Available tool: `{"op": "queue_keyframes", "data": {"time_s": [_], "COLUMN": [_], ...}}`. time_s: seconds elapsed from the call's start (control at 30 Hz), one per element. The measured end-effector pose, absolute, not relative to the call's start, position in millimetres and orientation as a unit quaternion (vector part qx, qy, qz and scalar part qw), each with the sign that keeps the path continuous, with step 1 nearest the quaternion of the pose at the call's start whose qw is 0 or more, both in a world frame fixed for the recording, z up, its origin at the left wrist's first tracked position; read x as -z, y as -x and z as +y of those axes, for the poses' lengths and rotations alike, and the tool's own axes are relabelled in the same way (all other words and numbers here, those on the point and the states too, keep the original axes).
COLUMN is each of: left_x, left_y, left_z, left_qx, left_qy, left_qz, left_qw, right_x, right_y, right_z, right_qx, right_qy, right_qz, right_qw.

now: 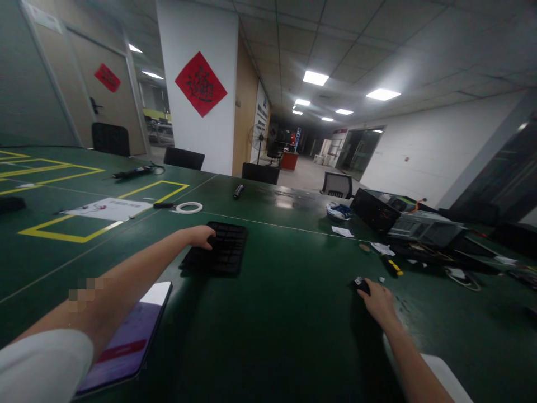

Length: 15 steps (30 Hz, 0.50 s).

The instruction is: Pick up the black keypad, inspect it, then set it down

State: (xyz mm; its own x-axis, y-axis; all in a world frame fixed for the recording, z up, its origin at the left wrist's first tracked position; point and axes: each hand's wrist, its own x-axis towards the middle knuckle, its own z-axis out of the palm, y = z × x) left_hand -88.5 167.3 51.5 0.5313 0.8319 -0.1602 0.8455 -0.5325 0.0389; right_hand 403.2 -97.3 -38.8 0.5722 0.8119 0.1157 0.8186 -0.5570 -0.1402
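A black tray (229, 246) with a gridded inside lies on the green table, left of the middle. Over its left part is my left hand (202, 236), fingers closed and pointing down; whatever is between them is dark and I cannot make it out. On the right, my right hand (380, 302) grips a small black block with a white label (359, 284) between thumb and fingers, at or just above the tabletop. A flat tablet-like thing with a purple face (130, 347) lies partly under my left forearm.
An opened computer case (428, 226), cables and a yellow-and-black tool (394, 266) crowd the right side. Far left of the tray are a white ring (188, 207), paper (111, 209) and yellow tape outlines. A small dark cylinder (238, 191) lies beyond the tray. Chairs line the far edge.
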Motion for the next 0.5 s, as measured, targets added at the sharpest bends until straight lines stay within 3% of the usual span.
{"op": "queue_keyframes", "data": {"time_s": [0.13, 0.3, 0.5], "left_x": [-47.3, -38.5, -11.9], "left_y": [72.0, 14.7, -45.2], "left_z": [153.3, 112.6, 31.8], "left_qx": [0.009, -0.071, -0.284], "left_qy": [-0.864, -0.872, -0.821], "left_qz": [0.499, 0.474, 0.34], "left_qw": [0.068, 0.104, 0.362], "right_x": [27.8, 10.4, 18.9], "right_y": [-360.5, -278.0, -228.2], "right_z": [-88.6, -73.7, -71.7], "right_qx": [0.026, -0.144, -0.268], "right_qy": [0.832, 0.704, 0.575], "right_qz": [-0.52, -0.576, -0.604], "right_qw": [0.191, 0.389, 0.484]}}
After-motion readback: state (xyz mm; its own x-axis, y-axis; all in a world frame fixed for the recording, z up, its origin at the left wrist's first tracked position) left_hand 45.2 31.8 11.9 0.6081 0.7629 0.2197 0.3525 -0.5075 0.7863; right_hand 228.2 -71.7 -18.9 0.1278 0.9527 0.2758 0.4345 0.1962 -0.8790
